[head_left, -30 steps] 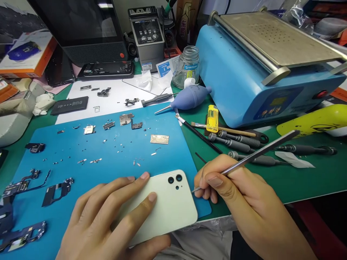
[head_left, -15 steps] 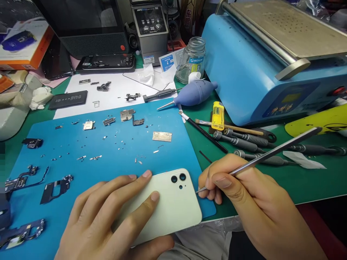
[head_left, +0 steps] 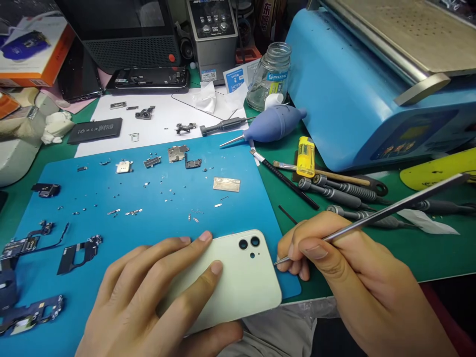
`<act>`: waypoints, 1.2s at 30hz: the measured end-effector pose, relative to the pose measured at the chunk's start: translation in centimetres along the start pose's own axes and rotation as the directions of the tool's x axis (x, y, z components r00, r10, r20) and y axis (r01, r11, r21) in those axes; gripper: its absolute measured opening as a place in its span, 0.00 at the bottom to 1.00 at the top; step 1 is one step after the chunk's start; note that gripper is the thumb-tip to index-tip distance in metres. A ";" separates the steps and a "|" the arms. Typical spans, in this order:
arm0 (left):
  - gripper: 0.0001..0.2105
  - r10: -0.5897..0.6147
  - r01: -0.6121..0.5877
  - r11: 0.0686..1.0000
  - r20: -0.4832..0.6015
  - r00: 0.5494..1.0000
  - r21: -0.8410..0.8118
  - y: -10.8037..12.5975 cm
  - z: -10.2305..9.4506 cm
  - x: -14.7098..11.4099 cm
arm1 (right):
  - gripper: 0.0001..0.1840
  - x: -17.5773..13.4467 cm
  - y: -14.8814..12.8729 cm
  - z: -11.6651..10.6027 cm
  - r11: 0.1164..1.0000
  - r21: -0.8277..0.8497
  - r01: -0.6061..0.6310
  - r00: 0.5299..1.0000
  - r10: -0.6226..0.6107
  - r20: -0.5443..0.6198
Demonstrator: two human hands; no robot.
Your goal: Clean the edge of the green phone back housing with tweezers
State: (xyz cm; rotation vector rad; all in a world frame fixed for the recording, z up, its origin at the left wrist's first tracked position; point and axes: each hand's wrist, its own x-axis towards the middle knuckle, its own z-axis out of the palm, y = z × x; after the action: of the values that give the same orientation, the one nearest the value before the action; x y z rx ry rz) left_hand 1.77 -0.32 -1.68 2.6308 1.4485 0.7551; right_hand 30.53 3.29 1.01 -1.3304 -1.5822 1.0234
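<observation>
Right grip [head_left: 357, 282] pinches spudger [head_left: 386, 210]; left hand [head_left: 148, 302] flattens phone [head_left: 238, 282].

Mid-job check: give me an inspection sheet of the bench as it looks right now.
Surface: blue mat on a green bench cover, white sheet behind it.
Job's things: pale green phone shell, back up, at the mat's near edge; thin metal pry tool, tip close to the shell's right edge.
Clutter: loose screws and small brackets on the mat; flex parts at its left; precision screwdrivers, yellow lighter, dust blower, glass bottle.
Grippers: left hand pressed flat on the shell; right hand pinching the pry tool.
Cables: nothing seen.
Surroundings: blue separator machine, grey station, black battery.
</observation>
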 end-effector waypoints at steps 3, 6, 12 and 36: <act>0.20 0.042 -0.043 0.999 0.028 0.999 0.034 -0.1 0.0 -0.1 | 0.18 0.1 0.1 0.2 1.000 -0.007 0.026 1.000 -0.026 -0.016; 0.20 0.031 -0.032 0.999 0.031 0.999 0.038 -0.1 0.0 -0.3 | 0.19 0.1 0.2 0.2 0.999 -0.009 0.042 0.999 -0.042 -0.006; 0.19 -0.001 0.001 1.000 0.004 1.000 0.009 0.0 0.2 -0.2 | 0.18 0.0 0.1 0.2 0.999 -0.009 0.046 0.999 -0.046 -0.010; 0.17 0.002 -0.002 1.000 0.004 1.000 0.016 -0.2 0.1 -0.2 | 0.17 -0.1 0.4 0.5 0.998 -0.010 0.056 0.998 -0.056 0.001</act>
State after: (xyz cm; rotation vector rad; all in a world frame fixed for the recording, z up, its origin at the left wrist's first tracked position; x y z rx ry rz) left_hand 1.58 -0.33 -1.85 2.6442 1.4576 0.7411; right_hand 30.23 3.18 0.49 -1.2853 -1.6180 0.9833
